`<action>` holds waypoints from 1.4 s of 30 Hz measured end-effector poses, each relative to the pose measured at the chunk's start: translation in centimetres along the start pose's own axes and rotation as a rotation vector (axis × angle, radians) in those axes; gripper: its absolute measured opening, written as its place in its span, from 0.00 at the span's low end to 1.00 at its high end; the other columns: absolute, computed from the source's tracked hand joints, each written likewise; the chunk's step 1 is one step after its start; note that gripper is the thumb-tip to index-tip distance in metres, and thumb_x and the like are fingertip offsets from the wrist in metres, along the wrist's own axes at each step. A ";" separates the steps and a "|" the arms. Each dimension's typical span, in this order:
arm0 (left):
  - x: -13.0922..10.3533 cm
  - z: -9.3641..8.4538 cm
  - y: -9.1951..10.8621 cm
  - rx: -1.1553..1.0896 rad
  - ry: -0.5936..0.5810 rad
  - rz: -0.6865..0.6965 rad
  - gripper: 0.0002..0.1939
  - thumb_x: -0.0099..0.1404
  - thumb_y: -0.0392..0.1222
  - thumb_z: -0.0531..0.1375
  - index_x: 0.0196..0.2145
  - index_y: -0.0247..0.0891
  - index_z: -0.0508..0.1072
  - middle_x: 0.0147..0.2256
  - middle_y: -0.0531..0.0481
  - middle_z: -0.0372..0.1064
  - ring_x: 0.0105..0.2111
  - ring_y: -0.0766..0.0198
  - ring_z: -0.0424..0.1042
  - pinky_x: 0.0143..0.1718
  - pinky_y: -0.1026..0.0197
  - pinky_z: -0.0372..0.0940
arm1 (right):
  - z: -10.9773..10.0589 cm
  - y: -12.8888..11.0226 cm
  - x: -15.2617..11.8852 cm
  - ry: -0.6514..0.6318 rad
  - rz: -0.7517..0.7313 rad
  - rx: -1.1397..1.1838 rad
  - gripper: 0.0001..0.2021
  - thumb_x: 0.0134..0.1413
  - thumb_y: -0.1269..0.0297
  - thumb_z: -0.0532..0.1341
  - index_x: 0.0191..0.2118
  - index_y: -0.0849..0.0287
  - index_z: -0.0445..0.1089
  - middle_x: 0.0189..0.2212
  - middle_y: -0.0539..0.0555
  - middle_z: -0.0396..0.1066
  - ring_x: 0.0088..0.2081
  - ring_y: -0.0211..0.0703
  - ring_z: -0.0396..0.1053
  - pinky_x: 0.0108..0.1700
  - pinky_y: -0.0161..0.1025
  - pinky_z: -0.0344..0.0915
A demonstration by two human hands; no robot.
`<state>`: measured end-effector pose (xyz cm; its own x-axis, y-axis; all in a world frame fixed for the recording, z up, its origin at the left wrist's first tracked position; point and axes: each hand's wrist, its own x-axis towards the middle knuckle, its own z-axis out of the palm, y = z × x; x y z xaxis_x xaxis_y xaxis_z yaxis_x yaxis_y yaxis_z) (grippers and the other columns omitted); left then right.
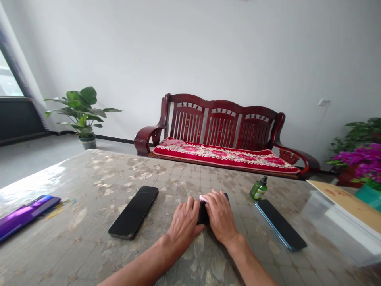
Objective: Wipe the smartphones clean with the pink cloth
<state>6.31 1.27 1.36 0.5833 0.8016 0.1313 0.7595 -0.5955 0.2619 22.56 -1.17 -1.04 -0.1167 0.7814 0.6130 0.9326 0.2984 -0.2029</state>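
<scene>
A black phone (203,215) lies on the table between my hands, mostly covered by them. My left hand (185,217) grips its left edge, with the thumb along the near side and the fingers bent together. Over its right part rests my right hand (220,216), fingers curled and pressed down. Under those fingertips a small pale pink piece (203,198) peeks out, seemingly a cloth or wipe; most of it is hidden. To the left lies another black phone (133,212), screen up. On the right are a blue-edged phone (280,225) and a green pump bottle (258,188).
A purple glossy phone-like object (28,216) sits at the table's left. A clear plastic box (336,226) with brown card (351,202) stands at right. Patterned cloth covers the table (89,262). Beyond are a wooden bench (222,123), a potted plant (86,141) and purple flowers (364,161).
</scene>
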 end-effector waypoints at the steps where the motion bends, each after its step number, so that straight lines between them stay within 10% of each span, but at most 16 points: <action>1: 0.0 0.0 0.0 -0.002 -0.004 0.000 0.23 0.58 0.39 0.66 0.47 0.43 0.61 0.45 0.50 0.63 0.44 0.55 0.68 0.46 0.55 0.62 | 0.0 0.3 0.0 0.005 0.025 -0.023 0.14 0.67 0.64 0.49 0.51 0.51 0.69 0.47 0.54 0.72 0.57 0.50 0.62 0.64 0.58 0.51; 25: 0.0 -0.1 -0.1 0.029 -0.015 0.005 0.24 0.58 0.43 0.66 0.48 0.40 0.62 0.46 0.46 0.63 0.43 0.54 0.69 0.45 0.55 0.63 | 0.6 3.8 -1.0 0.083 0.142 -0.053 0.22 0.63 0.75 0.45 0.54 0.56 0.69 0.54 0.57 0.69 0.61 0.52 0.58 0.62 0.56 0.57; 42: 0.2 1.0 -0.4 0.011 0.019 0.003 0.26 0.57 0.41 0.65 0.50 0.41 0.60 0.46 0.48 0.62 0.43 0.55 0.69 0.44 0.56 0.63 | 0.6 -0.1 -0.6 0.012 -0.006 0.001 0.20 0.63 0.72 0.51 0.57 0.53 0.66 0.52 0.54 0.71 0.58 0.48 0.62 0.63 0.54 0.57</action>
<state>6.35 1.63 0.35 0.5799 0.8006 0.1507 0.7608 -0.5984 0.2511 22.38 -1.34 -1.80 -0.1185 0.7730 0.6232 0.9316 0.3037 -0.1996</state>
